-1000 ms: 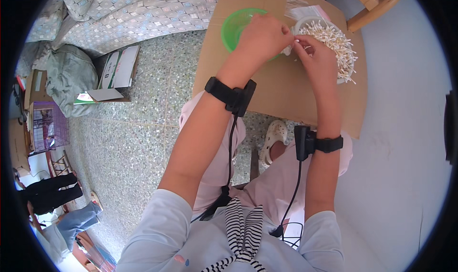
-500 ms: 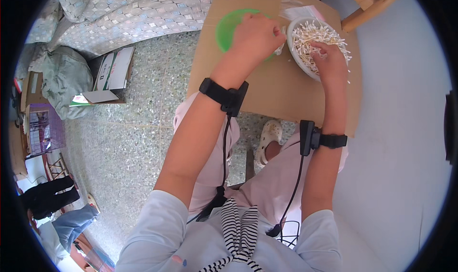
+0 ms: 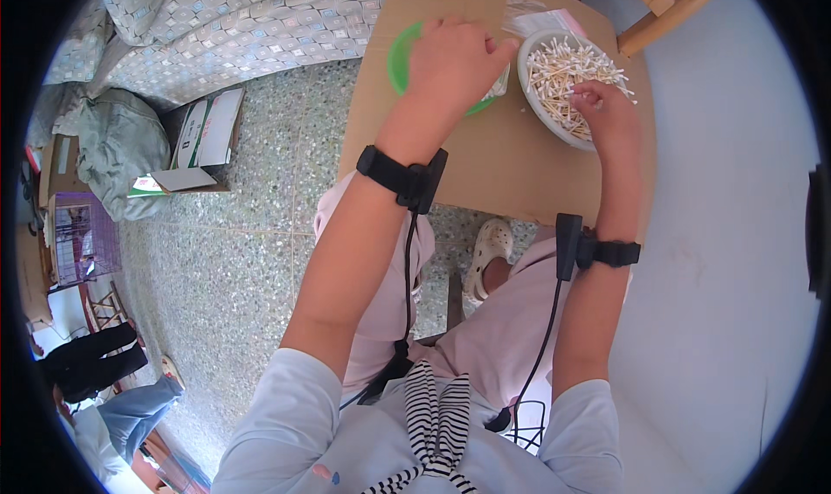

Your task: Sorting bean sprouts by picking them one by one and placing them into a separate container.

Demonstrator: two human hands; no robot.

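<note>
A round whitish bowl (image 3: 554,129) heaped with cotton swabs (image 3: 563,70) stands on the cardboard-covered table. Over its near right side, my right hand (image 3: 613,117) is closed in a pinch, with a swab's white tip showing at the fingertips. To the left, my left hand (image 3: 454,61) hovers back-up above a green round dish (image 3: 399,61) and covers much of it. Its thumb stands out to the right, away from the fingers, which are partly hidden and blurred. Beside that palm a whitish thing (image 3: 499,84) peeks out at the dish's edge, too covered to make out.
A clear plastic bag (image 3: 554,21) lies behind the bowl. At the far right a wooden chair (image 3: 662,18) stands close to the table. An open carton (image 3: 208,130) and a grey-green bag (image 3: 125,143) rest on the floor at left. Another person's legs (image 3: 138,407) show at lower left.
My left hand has shifted slightly left and its thumb has spread from the fingers. The right hand has drawn a little right and toward me, still over the swab bowl.
</note>
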